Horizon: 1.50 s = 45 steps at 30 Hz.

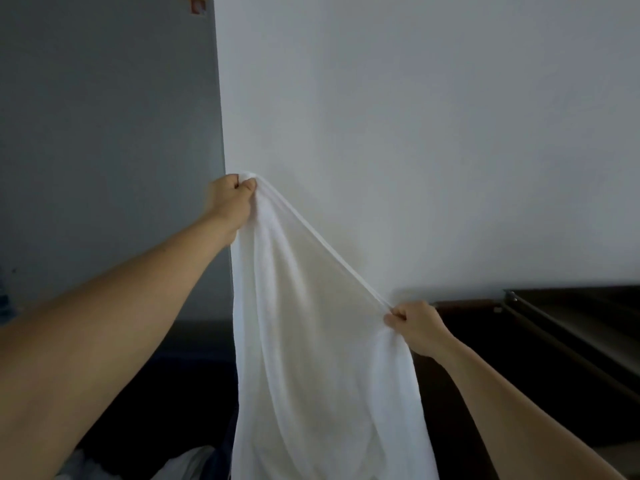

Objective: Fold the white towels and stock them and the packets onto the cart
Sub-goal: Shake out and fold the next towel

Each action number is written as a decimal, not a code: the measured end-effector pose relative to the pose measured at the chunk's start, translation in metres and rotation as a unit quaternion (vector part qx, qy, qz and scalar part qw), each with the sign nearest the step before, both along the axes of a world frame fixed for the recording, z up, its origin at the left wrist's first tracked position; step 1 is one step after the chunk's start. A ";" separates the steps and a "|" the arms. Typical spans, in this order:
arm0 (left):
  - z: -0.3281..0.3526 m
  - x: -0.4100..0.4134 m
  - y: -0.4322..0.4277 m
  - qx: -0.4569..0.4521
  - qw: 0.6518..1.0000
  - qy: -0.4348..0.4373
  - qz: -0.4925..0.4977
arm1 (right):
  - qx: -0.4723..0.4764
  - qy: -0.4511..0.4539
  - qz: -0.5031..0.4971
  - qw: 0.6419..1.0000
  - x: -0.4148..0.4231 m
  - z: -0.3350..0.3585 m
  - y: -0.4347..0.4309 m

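- Holding a towel point(311, 341) up in mid-air, top edge stretched taut on a slant, the rest hanging out of view below.
- Gripping one bunched corner in the left hand point(230, 199), fist closed, raised high.
- Pinching the edge's other end with the right hand point(414, 325), lower down.
- Facing a white wall point(415, 133), grey panel point(104, 133) on its left.
- Dark furniture point(554, 341) low right; pale cloth point(180, 462) bottom left.

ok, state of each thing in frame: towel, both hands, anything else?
white towel: unfolded, held up, top edge taut between the hands, rest hanging.
left hand: raised, grips the edge's higher end.
right hand: lower, pinches the edge's other end.
dark furniture: too dim to tell.
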<state>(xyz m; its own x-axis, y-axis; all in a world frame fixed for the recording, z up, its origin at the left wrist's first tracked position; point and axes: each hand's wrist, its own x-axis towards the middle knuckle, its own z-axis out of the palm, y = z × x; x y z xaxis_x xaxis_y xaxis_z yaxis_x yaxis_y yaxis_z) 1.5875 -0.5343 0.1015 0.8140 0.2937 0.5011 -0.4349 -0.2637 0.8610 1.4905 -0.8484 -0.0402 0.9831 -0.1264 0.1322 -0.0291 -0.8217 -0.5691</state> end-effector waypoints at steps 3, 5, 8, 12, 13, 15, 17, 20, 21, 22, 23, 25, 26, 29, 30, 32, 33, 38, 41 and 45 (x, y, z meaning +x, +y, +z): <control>-0.010 0.001 0.006 0.021 0.999 0.036 0.015 | 0.098 -0.051 -0.032 0.993 0.001 0.001 -0.014; -0.019 -0.001 0.009 0.046 0.997 0.050 0.040 | 0.142 -0.071 -0.030 0.987 -0.001 0.003 -0.024; -0.033 -0.005 0.011 0.077 0.993 0.070 0.057 | 0.144 -0.100 -0.026 0.984 -0.003 0.003 -0.031; -0.048 -0.003 0.021 0.093 0.982 0.137 0.087 | 0.147 -0.114 -0.033 0.982 -0.008 0.008 -0.033; -0.050 -0.005 0.020 0.096 0.980 0.151 0.090 | 0.137 -0.113 -0.032 0.984 -0.009 0.010 -0.032; -0.051 -0.012 0.010 0.144 0.974 0.155 0.080 | 0.147 -0.119 -0.022 0.982 -0.010 0.017 -0.025; -0.050 -0.022 -0.013 0.236 0.962 0.135 -0.007 | 0.141 -0.123 0.020 0.982 -0.010 0.031 -0.007; -0.047 -0.055 -0.056 0.315 0.895 0.162 -0.272 | 0.075 -0.115 0.098 0.986 -0.008 0.053 0.026; -0.045 -0.065 -0.067 0.314 0.870 0.182 -0.334 | 0.054 -0.113 0.110 0.986 -0.007 0.060 0.034; -0.045 -0.072 -0.075 0.307 0.852 0.194 -0.376 | 0.041 -0.110 0.114 0.986 -0.006 0.064 0.039; -0.046 -0.075 -0.079 0.295 0.846 0.195 -0.400 | 0.039 -0.108 0.115 0.987 -0.007 0.067 0.042; -0.049 -0.076 -0.082 0.257 0.847 0.194 -0.422 | 0.039 -0.107 0.115 0.987 -0.008 0.070 0.047; -0.051 -0.076 -0.083 0.243 0.855 0.190 -0.416 | 0.037 -0.111 0.115 0.986 -0.009 0.070 0.049; -0.057 -0.077 -0.084 0.267 0.874 0.173 -0.367 | 0.094 -0.129 0.097 0.982 -0.011 0.065 0.051; -0.060 -0.078 -0.085 0.279 0.876 0.169 -0.355 | 0.118 -0.132 0.089 0.980 -0.012 0.063 0.051; -0.065 -0.079 -0.085 0.280 0.878 0.172 -0.348 | 0.134 -0.137 0.080 0.978 -0.012 0.059 0.052; -0.066 -0.080 -0.085 0.274 0.879 0.175 -0.348 | 0.138 -0.140 0.077 0.977 -0.012 0.058 0.053; -0.064 -0.083 -0.089 0.360 0.879 0.116 -0.289 | 0.181 -0.147 0.070 0.970 -0.010 0.053 0.052; -0.048 -0.079 -0.092 0.386 0.896 0.031 -0.218 | 0.232 -0.160 0.057 0.958 -0.010 0.052 0.050; -0.013 -0.059 -0.089 0.367 0.924 -0.083 -0.069 | 0.255 -0.207 0.042 0.944 -0.014 0.055 0.045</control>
<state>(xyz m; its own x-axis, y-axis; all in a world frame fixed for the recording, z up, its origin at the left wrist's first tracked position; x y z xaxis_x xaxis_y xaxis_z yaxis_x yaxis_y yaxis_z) 1.5282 -0.6238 0.0884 0.7117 -0.2765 0.6457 -0.6189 -0.6816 0.3904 1.4763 -0.8033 0.0152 0.8700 -0.2020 0.4498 0.3349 -0.4274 -0.8398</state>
